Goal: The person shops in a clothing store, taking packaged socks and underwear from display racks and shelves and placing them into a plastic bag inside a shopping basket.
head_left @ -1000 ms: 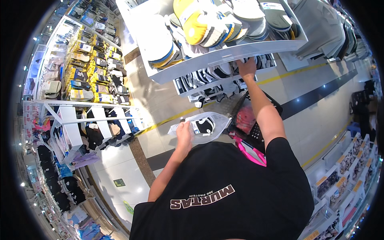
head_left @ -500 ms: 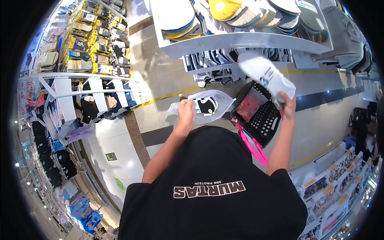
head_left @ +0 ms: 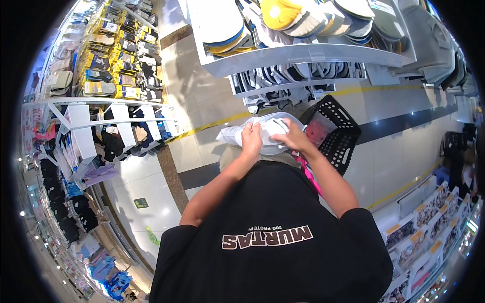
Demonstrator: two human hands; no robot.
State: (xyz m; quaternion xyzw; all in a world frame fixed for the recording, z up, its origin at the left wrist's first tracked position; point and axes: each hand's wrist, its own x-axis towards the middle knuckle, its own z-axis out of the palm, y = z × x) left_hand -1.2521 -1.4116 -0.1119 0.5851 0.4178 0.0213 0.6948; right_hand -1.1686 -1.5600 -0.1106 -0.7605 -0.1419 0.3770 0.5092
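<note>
My left hand (head_left: 251,137) pinches the clear plastic bag (head_left: 230,133) in front of my body. Close beside it, my right hand (head_left: 294,137) is closed on a pair of white socks (head_left: 275,127) with dark marks, over the bag's opening. The socks lie between both hands; how far they are inside the bag I cannot tell. The black-and-white pair that showed in the bag earlier is hidden now. Just right of the bag is a black perforated basket (head_left: 347,132) with a red packaged item (head_left: 317,131) inside and a pink strap (head_left: 309,175).
Ahead stands a white display bin (head_left: 308,54) of socks, with lower racks of black and white socks (head_left: 298,72). Sock racks (head_left: 108,60) fill the left side. White compartment shelves (head_left: 419,230) stand at the lower right. Yellow tape lines cross the tiled floor (head_left: 197,101).
My right hand has brought the white socks left and down from above the basket to the bag. My left hand has shifted slightly right. More of the basket shows.
</note>
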